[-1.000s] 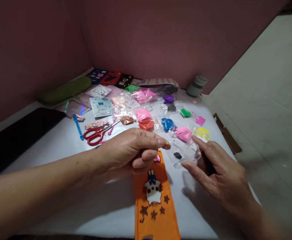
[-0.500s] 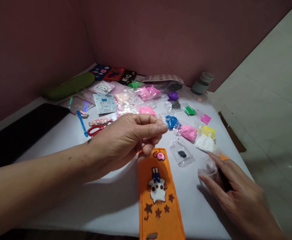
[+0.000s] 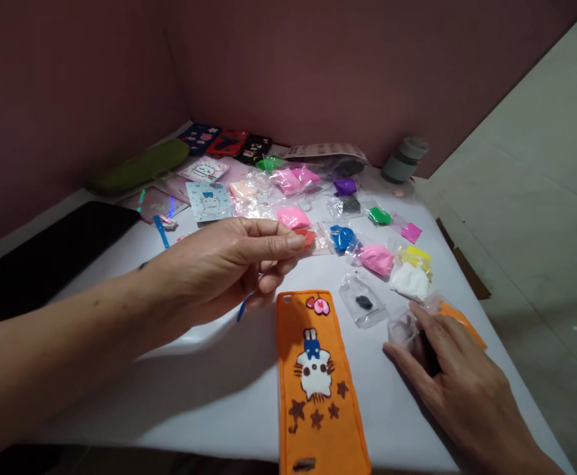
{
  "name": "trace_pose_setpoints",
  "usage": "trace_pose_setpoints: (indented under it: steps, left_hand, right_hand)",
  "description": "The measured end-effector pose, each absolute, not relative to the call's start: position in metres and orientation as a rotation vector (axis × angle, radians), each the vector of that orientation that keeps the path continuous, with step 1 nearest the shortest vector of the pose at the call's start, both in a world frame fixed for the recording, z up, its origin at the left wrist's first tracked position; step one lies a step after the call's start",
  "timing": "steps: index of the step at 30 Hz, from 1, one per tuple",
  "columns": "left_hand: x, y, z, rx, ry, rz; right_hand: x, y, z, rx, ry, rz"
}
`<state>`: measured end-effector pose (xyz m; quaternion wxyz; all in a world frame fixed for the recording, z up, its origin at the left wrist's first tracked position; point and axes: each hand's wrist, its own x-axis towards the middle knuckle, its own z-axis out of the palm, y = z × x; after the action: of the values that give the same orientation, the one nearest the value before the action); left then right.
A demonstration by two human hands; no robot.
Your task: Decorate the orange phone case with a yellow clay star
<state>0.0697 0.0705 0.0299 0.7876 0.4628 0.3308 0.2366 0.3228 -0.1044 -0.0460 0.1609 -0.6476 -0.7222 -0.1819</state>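
Working over a white counter [image 3: 209,409], with an orange case [image 3: 328,442] lying flat between the left hand [image 3: 229,264] and the right hand [image 3: 466,376]. Bending the right fingers, partly open, beside a clear bag [image 3: 355,287] and gripping a small clear cup [image 3: 401,331]. Pinching the left fingertips together in front of a red packet [image 3: 309,237], just above a blue stick [image 3: 243,308], leaving any hold on the stick impossible to tell.

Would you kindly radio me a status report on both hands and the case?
Left hand pinched, blue tool showing below; whether held, unclear. Right hand around clear cup. Orange case flat, nothing lying across it.
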Motion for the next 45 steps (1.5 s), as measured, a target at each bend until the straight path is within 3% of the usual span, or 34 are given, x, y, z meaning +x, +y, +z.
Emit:
trace_pose_setpoints:
  steps: [31,39,45]
  left_hand:
    - [0.063,0.068,0.008,0.89,0.717,0.335]
    - [0.064,0.068,0.007,0.893,0.736,0.317]
    - [0.065,0.065,0.007,0.93,0.726,0.325]
  right_hand:
    - [0.325,-0.109,-0.048,-1.801,-1.915,-0.494]
    - [0.328,-0.114,-0.021,-1.851,-1.871,-0.346]
    - [0.3,-0.079,0.019,-1.619,-2.024,-0.312]
